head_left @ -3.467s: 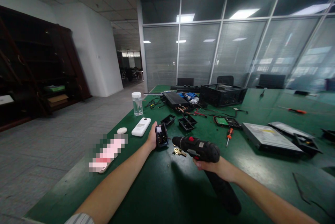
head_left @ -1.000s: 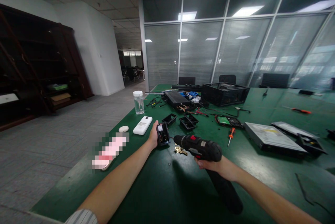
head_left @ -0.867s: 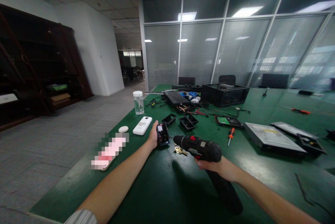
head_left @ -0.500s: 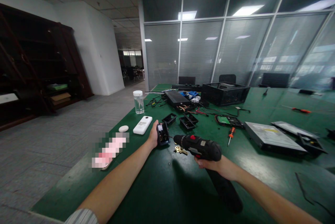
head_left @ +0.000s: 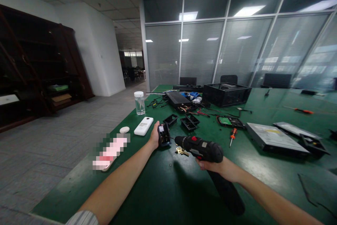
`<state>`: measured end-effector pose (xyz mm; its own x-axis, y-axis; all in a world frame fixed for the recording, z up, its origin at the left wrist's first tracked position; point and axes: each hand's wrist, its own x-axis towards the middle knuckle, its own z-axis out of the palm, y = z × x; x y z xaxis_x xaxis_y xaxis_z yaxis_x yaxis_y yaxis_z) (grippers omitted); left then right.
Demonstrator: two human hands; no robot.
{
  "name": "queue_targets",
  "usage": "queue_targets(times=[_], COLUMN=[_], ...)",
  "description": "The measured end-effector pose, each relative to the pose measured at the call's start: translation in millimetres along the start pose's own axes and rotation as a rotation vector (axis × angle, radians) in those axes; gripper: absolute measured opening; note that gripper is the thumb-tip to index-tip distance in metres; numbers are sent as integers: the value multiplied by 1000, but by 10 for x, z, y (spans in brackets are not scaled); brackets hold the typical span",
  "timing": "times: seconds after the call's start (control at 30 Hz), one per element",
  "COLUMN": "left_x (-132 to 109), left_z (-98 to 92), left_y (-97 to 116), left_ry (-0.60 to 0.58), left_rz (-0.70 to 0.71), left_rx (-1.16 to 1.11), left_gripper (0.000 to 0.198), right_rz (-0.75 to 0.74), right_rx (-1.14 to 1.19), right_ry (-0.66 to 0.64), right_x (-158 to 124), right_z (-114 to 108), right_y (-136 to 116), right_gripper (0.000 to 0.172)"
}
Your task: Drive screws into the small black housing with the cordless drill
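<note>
My left hand (head_left: 154,136) grips a small black rectangular frame (head_left: 164,135) by its left side, its hollow inside tilted toward me. My right hand (head_left: 210,166) is wrapped around the handle of a black and red cordless drill (head_left: 201,147). The drill points left, its thin bit at the right side of the frame; whether the tip touches it I cannot tell. Just below the drill's chuck lies a small heap of brass-coloured metal pieces (head_left: 182,151) on the green table (head_left: 158,186). Similar black frames (head_left: 188,124) stand a little beyond.
A clear jar (head_left: 139,104), a white power bank (head_left: 143,126) and a blurred-out pink item (head_left: 112,151) lie left. Farther back are a black case (head_left: 226,94) and cables. On the right are an orange screwdriver (head_left: 233,133) and a flat metal drive (head_left: 276,139).
</note>
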<state>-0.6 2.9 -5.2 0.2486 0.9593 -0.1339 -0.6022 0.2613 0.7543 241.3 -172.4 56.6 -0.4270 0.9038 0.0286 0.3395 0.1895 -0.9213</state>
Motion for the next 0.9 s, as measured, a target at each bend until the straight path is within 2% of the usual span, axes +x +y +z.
queue_targets(times=[0.6,0.9], left_x=[0,37], left_z=[-3,-39], left_y=[4,-11], left_ry=[-6,-21], left_rz=[0,-5], left_rx=[42,46], left_gripper=[44,45], right_rz=[-3,-3], right_rx=[48,28], right_ry=[-32,-26], right_x=[4,1], right_z=[9,3], right_y=[-22,-4], right_gripper=[23,25])
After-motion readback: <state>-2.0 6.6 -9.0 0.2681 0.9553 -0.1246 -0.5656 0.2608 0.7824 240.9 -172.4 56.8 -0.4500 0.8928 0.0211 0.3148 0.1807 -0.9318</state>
